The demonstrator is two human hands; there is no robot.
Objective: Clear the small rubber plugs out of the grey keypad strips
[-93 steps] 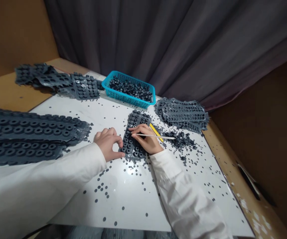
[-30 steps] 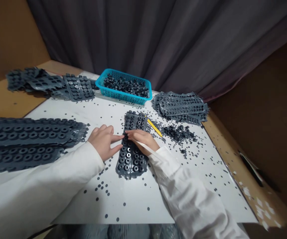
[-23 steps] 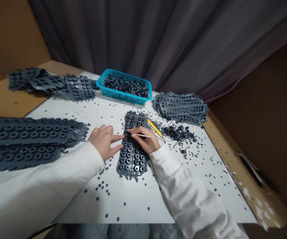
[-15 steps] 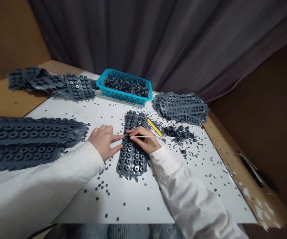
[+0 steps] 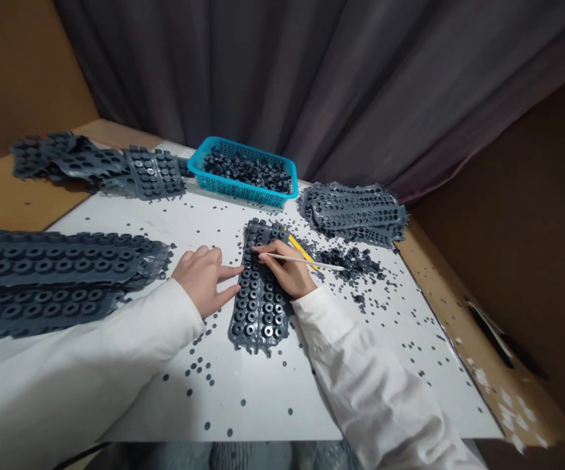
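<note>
Head view: your L hand is resting spread open, index tip on a dark-grey holed rubber strip lying mid white board; R hand is pinching a thin pale stick. Strip seems soft, light, floppy; best held by edges.

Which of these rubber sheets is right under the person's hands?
The lone rubber strip mid-table, under the right hand; the others lie in stacks further off.

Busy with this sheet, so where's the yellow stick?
In the head view, the yellow stick lies just past your right hand, between the rubber sheet and the loose pile of dark rings.
</note>
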